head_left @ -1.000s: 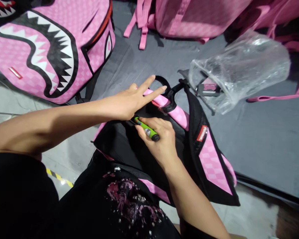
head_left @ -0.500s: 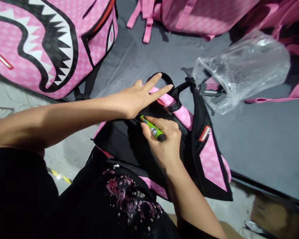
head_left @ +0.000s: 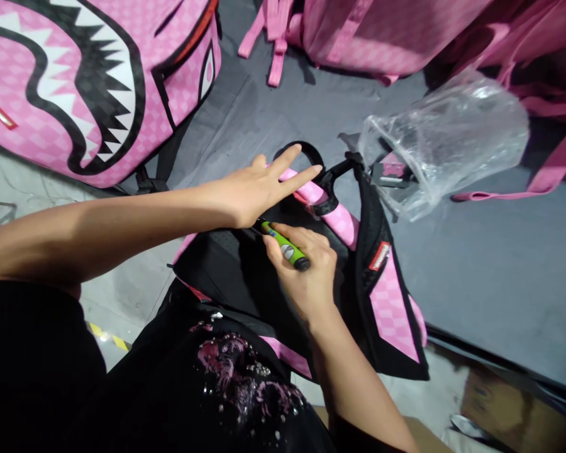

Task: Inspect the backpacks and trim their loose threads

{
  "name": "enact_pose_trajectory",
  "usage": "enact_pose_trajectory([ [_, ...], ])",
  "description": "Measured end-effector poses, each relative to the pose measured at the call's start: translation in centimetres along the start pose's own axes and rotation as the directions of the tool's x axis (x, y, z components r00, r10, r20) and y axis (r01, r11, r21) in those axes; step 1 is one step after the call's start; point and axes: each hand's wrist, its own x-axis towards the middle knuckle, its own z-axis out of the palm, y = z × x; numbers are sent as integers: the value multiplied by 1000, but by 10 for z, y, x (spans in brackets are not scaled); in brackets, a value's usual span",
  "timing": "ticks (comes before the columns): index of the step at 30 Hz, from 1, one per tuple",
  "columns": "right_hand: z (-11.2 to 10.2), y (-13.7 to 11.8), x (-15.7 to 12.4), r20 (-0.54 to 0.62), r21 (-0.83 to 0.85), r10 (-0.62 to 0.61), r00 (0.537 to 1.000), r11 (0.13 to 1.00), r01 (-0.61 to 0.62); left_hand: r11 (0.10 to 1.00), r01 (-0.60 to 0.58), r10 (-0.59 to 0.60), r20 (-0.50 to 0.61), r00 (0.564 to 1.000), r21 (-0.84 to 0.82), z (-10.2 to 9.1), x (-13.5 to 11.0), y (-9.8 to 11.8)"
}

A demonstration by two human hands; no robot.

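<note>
My left hand (head_left: 259, 185) is open, two fingers spread over the pink rolled edge (head_left: 339, 223) of a black and pink backpack (head_left: 245, 270). My right hand (head_left: 306, 261) grips a green pen-shaped tool (head_left: 285, 245) with black ends and a printed picture. Its dark tip points up and left, close under my left wrist, above the black panel of the backpack. What the tip touches is hard to make out. A black loop strap (head_left: 311, 151) curves just beyond my left fingers. One shoulder strap (head_left: 380, 258) with a red label slants down on the right.
A clear plastic bag (head_left: 471, 135) lies right of the backpack on the grey table (head_left: 490, 270), beside a small dark item with a pink tag (head_left: 393, 170). A pink shark-mouth backpack (head_left: 183, 82) stands at upper left. More pink bags (head_left: 396, 38) line the far side.
The view has shifted slightly, so most things sit a little further left. Both hands keep nearly the same pose, the right still gripping the green pen-shaped tool.
</note>
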Motion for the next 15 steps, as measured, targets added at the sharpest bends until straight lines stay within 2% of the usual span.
enact_pose_trajectory([
  [3,0,1,-1,37,42,1,999,999,-2,1000,23,-23,20,1000,-4,-3,-1,3],
  [7,11,-1,5,-8,22,16,1000,1000,-16,1000,0,0,3,1000,-16,1,-2,1],
  [10,9,-2,12,106,171,27,994,984,-45,1000,-21,21,-33,999,-23,1,-4,-6],
  [13,-21,-4,11,148,329,45,988,940,-92,994,-75,67,-95,993,-83,-11,-10,-15],
  [15,-53,-3,1,62,377,75,995,921,-93,982,-87,61,-158,986,-166,-20,-17,-20],
])
